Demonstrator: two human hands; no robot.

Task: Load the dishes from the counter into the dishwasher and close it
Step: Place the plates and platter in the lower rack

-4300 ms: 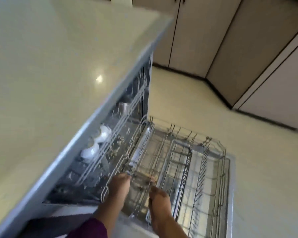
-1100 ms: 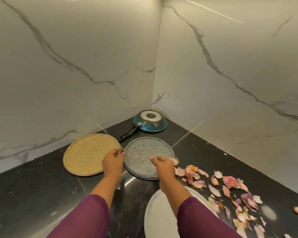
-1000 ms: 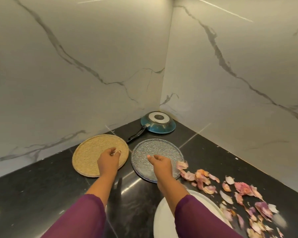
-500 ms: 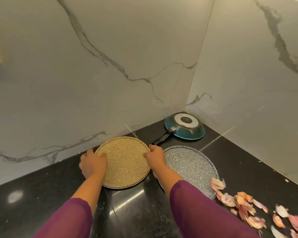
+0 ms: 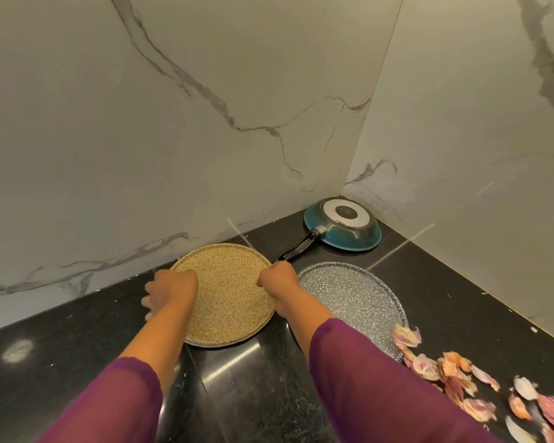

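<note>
Subject of inspection: tan plate, round, shallow, speckled, lying on the black counter close to the marble wall, just beside a grey plate of the same form.

Hands: set apart, one on each side of the tan plate. The right hand is curled over the right rim. The left hand lies over the left rim with its fingers bent at the edge; it is blurred, so the exact hold is a reading, not a certainty. Whether the plate has left the counter cannot be told.

Handling, as judged: a stiff, hard plate, probably ceramic or stoneware, moderate in weight and breakable if knocked on stone. The raised rim is the only real purchase (the flat face offers nothing to grip). Opposed holds on the rim, as taken now, suit it. The low rim on a glossy counter leaves little room for fingertips beneath, so tipping one edge up first seems prudent. Any film of water or grease would make it slippery.

Surroundings: a blue frying pan sits upside down in the corner, its handle pointing towards the tan plate; onion skins are strewn to the right. The dishwasher is out of view.
</note>
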